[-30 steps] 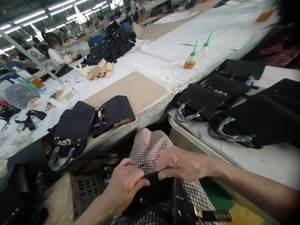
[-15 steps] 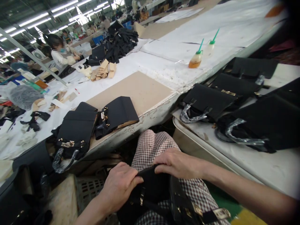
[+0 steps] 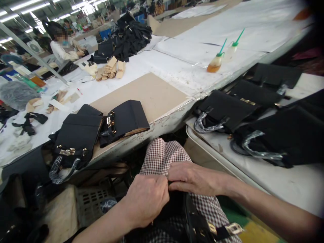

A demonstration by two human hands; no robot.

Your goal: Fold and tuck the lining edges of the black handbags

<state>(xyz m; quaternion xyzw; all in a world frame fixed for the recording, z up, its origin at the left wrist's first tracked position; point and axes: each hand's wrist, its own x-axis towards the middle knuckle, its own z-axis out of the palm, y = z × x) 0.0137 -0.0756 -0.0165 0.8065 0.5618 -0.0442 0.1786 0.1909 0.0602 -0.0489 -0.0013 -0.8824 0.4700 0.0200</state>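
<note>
On my lap, over a checked cloth (image 3: 162,155), lies a black handbag (image 3: 176,204) with gold-coloured metal fittings and a strap with a gold buckle plate (image 3: 234,228). My left hand (image 3: 149,199) is closed on its upper edge, knuckles up, and covers much of that side. Right beside it, my right hand (image 3: 189,177) pinches the same edge between thumb and fingers. The two hands touch or nearly touch. The bag's lower part is dark and partly hidden by my left hand and forearm.
Two black handbags (image 3: 78,130) (image 3: 130,118) lie at the near edge of the white worktable (image 3: 174,72). Several more handbags (image 3: 222,108) rest on a surface at right. Bottles with green nozzles (image 3: 215,64), brown pieces (image 3: 110,69) and a black heap (image 3: 134,37) are farther off. A co-worker (image 3: 63,45) sits at left.
My left hand has moved right along the bag's edge until it meets my right hand. It now hides a gold fitting that showed before. The view has shifted slightly.
</note>
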